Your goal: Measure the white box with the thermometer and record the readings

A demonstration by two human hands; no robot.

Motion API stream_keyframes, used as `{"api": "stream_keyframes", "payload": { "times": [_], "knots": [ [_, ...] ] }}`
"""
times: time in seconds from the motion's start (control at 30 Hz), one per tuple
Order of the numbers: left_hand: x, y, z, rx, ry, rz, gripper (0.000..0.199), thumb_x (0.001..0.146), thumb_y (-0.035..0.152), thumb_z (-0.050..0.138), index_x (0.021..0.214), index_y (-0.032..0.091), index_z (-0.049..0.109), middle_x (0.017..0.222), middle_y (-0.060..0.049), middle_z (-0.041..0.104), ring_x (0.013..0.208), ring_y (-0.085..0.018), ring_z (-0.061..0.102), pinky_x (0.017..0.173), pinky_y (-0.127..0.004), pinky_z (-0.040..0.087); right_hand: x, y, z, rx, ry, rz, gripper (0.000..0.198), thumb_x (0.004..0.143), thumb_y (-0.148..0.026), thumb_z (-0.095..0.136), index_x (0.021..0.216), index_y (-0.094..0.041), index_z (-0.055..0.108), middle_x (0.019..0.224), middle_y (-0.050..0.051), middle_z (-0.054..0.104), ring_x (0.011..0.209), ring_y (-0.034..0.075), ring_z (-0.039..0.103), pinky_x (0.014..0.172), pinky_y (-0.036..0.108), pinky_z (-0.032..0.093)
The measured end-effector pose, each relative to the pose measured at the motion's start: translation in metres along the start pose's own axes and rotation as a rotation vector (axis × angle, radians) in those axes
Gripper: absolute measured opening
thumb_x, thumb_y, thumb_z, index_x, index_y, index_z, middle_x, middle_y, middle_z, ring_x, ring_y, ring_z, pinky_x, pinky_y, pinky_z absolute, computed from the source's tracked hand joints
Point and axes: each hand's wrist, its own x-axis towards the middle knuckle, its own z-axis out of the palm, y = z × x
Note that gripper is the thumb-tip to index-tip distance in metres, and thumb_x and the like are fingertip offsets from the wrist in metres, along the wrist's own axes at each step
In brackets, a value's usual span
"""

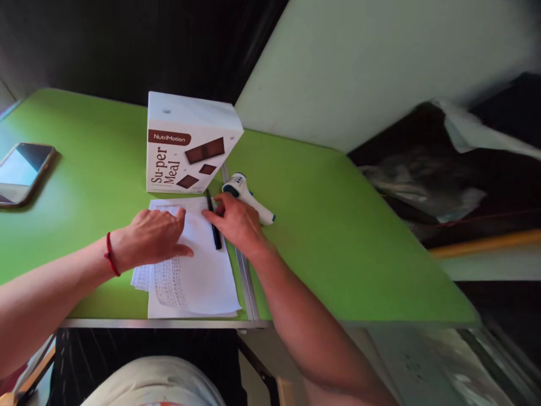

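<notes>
Sheets of paper (207,282) with dense handwriting on the left part lie near the front edge of the table. My left hand (154,234) rests over their left side, thumb and index finger apart, holding nothing. A black pen (216,237) lies along the papers' right side. My right hand (239,220) is at the pen, its thumb reaching across it and its index fingertip near the pen's far end. A gap shows between thumb and index; the other fingers are partly hidden. Just beyond this hand lies a white and blue infrared thermometer (247,194).
A white NutriMotion box (169,163) stands upright behind the papers. At the far left lies a phone (23,175) on the green table (338,242). A metal strip (246,282) crosses the tabletop right of the papers. Cluttered shelves (482,242) are at the right.
</notes>
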Motion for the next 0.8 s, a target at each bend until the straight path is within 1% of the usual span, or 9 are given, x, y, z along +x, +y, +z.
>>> {"api": "stream_keyframes", "payload": {
  "times": [0.1, 0.23, 0.33, 0.4, 0.43, 0.5, 0.6, 0.7, 0.8],
  "knots": [
    [-0.003, 0.012, 0.006, 0.015, -0.053, -0.011, 0.099, 0.103, 0.059, 0.076, 0.171, 0.0, 0.036, 0.117, -0.028, 0.082, 0.116, -0.043, 0.081, 0.087, -0.042, 0.057, 0.0, 0.0, -0.004, 0.047, -0.013, -0.04, 0.028, 0.082, -0.021, 0.072, 0.109, -0.027, 0.079, 0.082, 0.003, 0.075, 0.08, 0.028, 0.073, 0.081, 0.041, 0.057],
    [-0.001, 0.013, 0.009, 0.005, -0.067, -0.006, 0.102, 0.101, 0.06, 0.078, 0.17, -0.002, 0.037, 0.118, -0.029, 0.083, 0.116, -0.043, 0.081, 0.086, -0.041, 0.057, -0.001, -0.001, -0.022, 0.462, -0.119, -0.143, 0.025, 0.086, -0.03, 0.061, 0.101, -0.028, 0.08, 0.085, 0.002, 0.075, 0.083, 0.024, 0.072, 0.083, 0.04, 0.06],
    [-0.001, 0.012, 0.008, 0.019, -0.07, -0.003, 0.101, 0.102, 0.061, 0.077, 0.171, -0.001, 0.036, 0.12, -0.028, 0.082, 0.118, -0.042, 0.081, 0.087, -0.041, 0.057, -0.007, -0.013, -0.022, 0.766, -0.235, -0.118, 0.031, 0.082, -0.042, 0.074, 0.109, -0.028, 0.077, 0.091, 0.001, 0.075, 0.082, 0.021, 0.07, 0.079, 0.037, 0.061],
    [-0.001, 0.013, 0.008, 0.021, -0.075, -0.009, 0.097, 0.103, 0.061, 0.076, 0.169, 0.0, 0.04, 0.12, -0.028, 0.083, 0.118, -0.042, 0.081, 0.087, -0.04, 0.057, -0.013, -0.023, -0.014, 0.861, -0.232, -0.076, 0.043, 0.073, -0.048, 0.088, 0.109, -0.029, 0.074, 0.087, -0.002, 0.071, 0.077, 0.019, 0.066, 0.074, 0.034, 0.059],
    [0.0, 0.013, 0.008, 0.017, -0.078, -0.007, 0.096, 0.103, 0.061, 0.076, 0.168, -0.001, 0.041, 0.118, -0.028, 0.083, 0.117, -0.042, 0.081, 0.086, -0.041, 0.058, -0.015, -0.028, -0.009, 0.885, -0.2, -0.056, 0.043, 0.073, -0.053, 0.091, 0.103, -0.029, 0.072, 0.081, -0.004, 0.068, 0.071, 0.017, 0.062, 0.07, 0.033, 0.056],
    [0.0, 0.013, 0.01, 0.006, -0.079, 0.0, 0.096, 0.104, 0.06, 0.075, 0.168, -0.003, 0.04, 0.116, -0.028, 0.083, 0.115, -0.042, 0.082, 0.086, -0.042, 0.058, -0.02, -0.036, 0.0, 0.929, -0.133, -0.028, 0.041, 0.083, -0.066, 0.083, 0.091, -0.028, 0.069, 0.068, -0.006, 0.059, 0.061, 0.014, 0.054, 0.062, 0.031, 0.05],
    [0.001, 0.014, 0.011, -0.002, -0.079, -0.002, 0.098, 0.104, 0.06, 0.075, 0.169, -0.003, 0.038, 0.114, -0.028, 0.083, 0.115, -0.042, 0.082, 0.088, -0.042, 0.059, -0.023, -0.041, 0.01, 0.974, -0.086, 0.024, 0.044, 0.096, -0.069, 0.063, 0.093, -0.026, 0.074, 0.066, -0.004, 0.06, 0.06, 0.015, 0.054, 0.061, 0.031, 0.048],
    [0.001, 0.014, 0.01, -0.001, -0.09, -0.008, 0.101, 0.104, 0.061, 0.075, 0.172, -0.002, 0.035, 0.117, -0.029, 0.082, 0.119, -0.042, 0.081, 0.092, -0.042, 0.06, -0.021, -0.039, 0.015, 0.937, -0.066, 0.114, 0.036, 0.09, -0.059, 0.066, 0.091, -0.025, 0.079, 0.068, -0.002, 0.066, 0.062, 0.016, 0.059, 0.063, 0.032, 0.052],
    [0.0, 0.015, 0.009, 0.003, -0.087, -0.008, 0.102, 0.103, 0.062, 0.076, 0.171, -0.003, 0.036, 0.121, -0.03, 0.081, 0.121, -0.044, 0.08, 0.094, -0.043, 0.06, -0.018, -0.036, 0.017, 0.816, -0.032, 0.115, 0.023, 0.077, -0.047, 0.073, 0.084, -0.026, 0.079, 0.069, -0.002, 0.069, 0.064, 0.017, 0.061, 0.067, 0.034, 0.055]
  ]
}}
